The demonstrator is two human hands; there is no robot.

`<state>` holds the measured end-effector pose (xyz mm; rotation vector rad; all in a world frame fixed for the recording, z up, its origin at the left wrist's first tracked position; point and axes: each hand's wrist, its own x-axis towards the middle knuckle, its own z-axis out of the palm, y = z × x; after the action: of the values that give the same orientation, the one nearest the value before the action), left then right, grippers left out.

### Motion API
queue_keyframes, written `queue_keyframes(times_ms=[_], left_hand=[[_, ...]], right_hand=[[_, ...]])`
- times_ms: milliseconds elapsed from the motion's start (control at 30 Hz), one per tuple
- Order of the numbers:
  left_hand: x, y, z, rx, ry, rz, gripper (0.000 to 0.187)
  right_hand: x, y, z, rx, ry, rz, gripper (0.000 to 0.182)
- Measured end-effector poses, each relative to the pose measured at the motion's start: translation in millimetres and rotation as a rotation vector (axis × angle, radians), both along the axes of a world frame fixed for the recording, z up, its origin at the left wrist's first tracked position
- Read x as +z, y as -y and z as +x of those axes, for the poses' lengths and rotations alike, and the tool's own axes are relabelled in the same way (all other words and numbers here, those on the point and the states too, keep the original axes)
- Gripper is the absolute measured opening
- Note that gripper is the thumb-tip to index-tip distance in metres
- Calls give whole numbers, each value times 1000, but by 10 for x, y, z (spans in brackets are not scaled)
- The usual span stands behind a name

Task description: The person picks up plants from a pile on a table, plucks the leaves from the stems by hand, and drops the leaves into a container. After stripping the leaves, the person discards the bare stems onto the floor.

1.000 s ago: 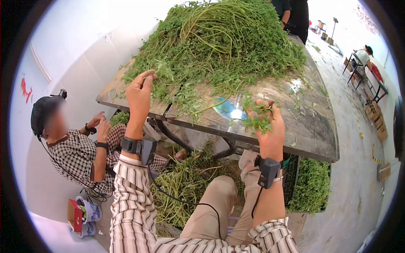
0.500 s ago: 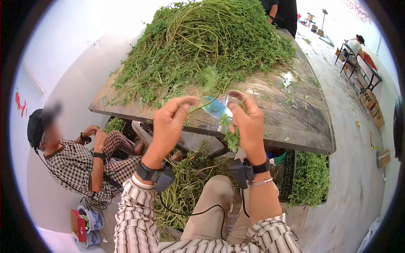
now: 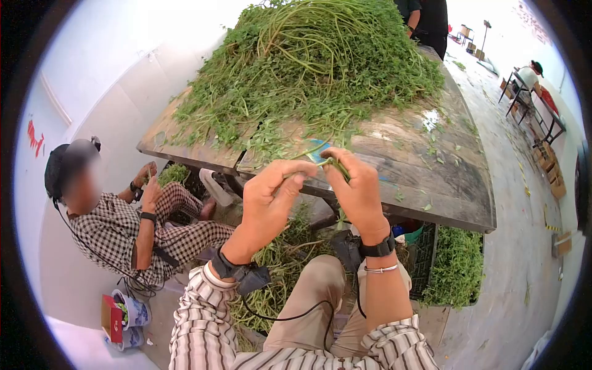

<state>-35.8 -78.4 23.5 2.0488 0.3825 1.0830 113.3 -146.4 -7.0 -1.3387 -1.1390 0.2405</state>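
In front of me, both hands meet at the near edge of the wooden table (image 3: 425,194). Between the thumb and fingers of my right hand (image 3: 357,194) is a thin green stem (image 3: 327,163), with some leaves hanging below the palm. My left hand (image 3: 271,200) is closed in a pinch, its fingertips at the other end of that stem. Beyond them rises a large heap of leafy green stems (image 3: 320,68), with loose sprigs scattered towards me. A small blue patch (image 3: 316,150) shows on the tabletop just behind my fingers.
More stems (image 3: 262,305) lie on the floor around my knees. At right, a black crate (image 3: 425,265) holds leafy greens (image 3: 456,268). A seated person (image 3: 132,228) works at left, beside white buckets (image 3: 137,311). Other people are farther back.
My hands have come closer together, the left moving right towards the stem. A leafy sprig that was up between them is no longer seen there. The view has shifted slightly.
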Motion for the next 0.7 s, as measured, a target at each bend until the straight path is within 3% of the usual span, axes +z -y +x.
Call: queue_keyframes(times_ms=[167, 300, 367, 467, 600, 667, 700], left_hand=[[36, -32, -87, 39, 51, -162, 17], [8, -6, -164, 66, -33, 102, 14], [-14, 11, -213, 58, -29, 213, 14], [-8, 12, -321, 87, -59, 288, 18], [27, 29, -602, 147, -66, 369, 15], [12, 8, -774, 287, -121, 291, 16], [5, -75, -825, 287, -121, 289, 16]], right_hand=[[-28, -24, -27, 7, 190, 136, 20], [-13, -64, -99, -48, 156, 103, 16], [28, -49, -156, 35, -124, 47, 13], [-11, -73, -210, 77, -284, 55, 14], [-74, 22, 74, 5, -27, 207, 18], [44, 104, 237, 61, -1004, 179, 18], [33, 131, 280, 60, -1004, 177, 18]])
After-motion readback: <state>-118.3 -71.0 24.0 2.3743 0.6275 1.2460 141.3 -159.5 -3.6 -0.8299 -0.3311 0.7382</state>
